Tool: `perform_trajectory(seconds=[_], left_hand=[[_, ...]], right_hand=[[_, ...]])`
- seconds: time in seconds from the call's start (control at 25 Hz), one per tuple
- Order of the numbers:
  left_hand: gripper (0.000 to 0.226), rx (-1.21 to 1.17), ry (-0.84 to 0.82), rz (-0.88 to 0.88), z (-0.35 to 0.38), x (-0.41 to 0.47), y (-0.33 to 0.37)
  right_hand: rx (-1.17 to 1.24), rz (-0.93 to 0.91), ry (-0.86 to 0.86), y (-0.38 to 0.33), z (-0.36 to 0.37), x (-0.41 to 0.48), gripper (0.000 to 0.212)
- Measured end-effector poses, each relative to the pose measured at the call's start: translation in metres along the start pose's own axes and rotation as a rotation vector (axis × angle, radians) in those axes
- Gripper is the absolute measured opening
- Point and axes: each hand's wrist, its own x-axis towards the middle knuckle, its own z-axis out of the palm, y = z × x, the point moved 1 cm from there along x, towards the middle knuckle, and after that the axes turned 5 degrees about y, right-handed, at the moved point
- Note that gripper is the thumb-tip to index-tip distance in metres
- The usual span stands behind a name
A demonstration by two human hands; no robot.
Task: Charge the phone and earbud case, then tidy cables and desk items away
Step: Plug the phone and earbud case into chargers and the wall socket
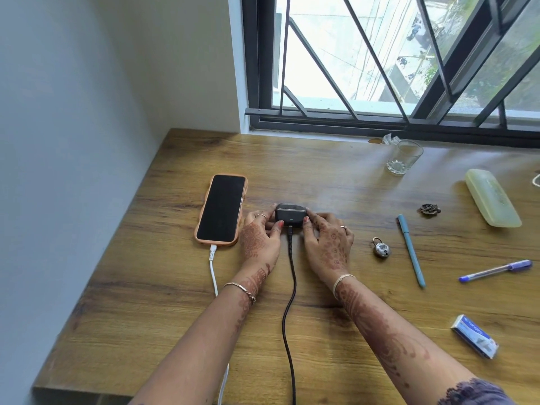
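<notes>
A black earbud case (290, 214) sits on the wooden desk (163, 287), with a black cable (290, 302) plugged into its front. My left hand (260, 238) grips its left side and my right hand (327, 238) grips its right side. To the left lies a phone (222, 210) in an orange case, screen dark and face up. A white cable (214, 273) is plugged into the phone's near end. Both cables run off the desk's front edge.
A padlock (381, 248), a light blue pen (412, 249) and a purple pen (496, 270) lie to the right. Farther right are a yellow case (492, 201), a small dark trinket (429, 210) and a blue-white box (474, 336). A glass (404, 156) stands by the window.
</notes>
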Motion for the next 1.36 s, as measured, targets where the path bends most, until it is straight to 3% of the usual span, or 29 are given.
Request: perform_trajectory(seconds=[0.48, 0.8, 1.04, 1.24, 1.36], left_hand=[[0.04, 0.232, -0.051, -0.03, 0.004, 0.007, 0.0], [0.054, 0.205, -0.169, -0.064, -0.004, 0.009, 0.0], [0.063, 0.208, -0.3, -0.073, -0.017, 0.004, 0.013], [0.05, 0.003, -0.079, 0.038, -0.024, -0.022, 0.028], [0.039, -0.016, -0.089, 0.119, -0.021, -0.044, 0.041]], right_hand=[[-0.068, -0.014, 0.002, -0.003, 0.001, 0.0, 0.033], [-0.081, -0.004, -0.044, -0.002, -0.002, -0.001, 0.036], [0.043, 0.106, -0.137, -0.002, -0.015, -0.004, 0.039], [0.318, 0.194, 0.046, 0.0, -0.037, -0.029, 0.035], [0.372, 0.181, 0.111, 0.002, -0.055, -0.038, 0.03]])
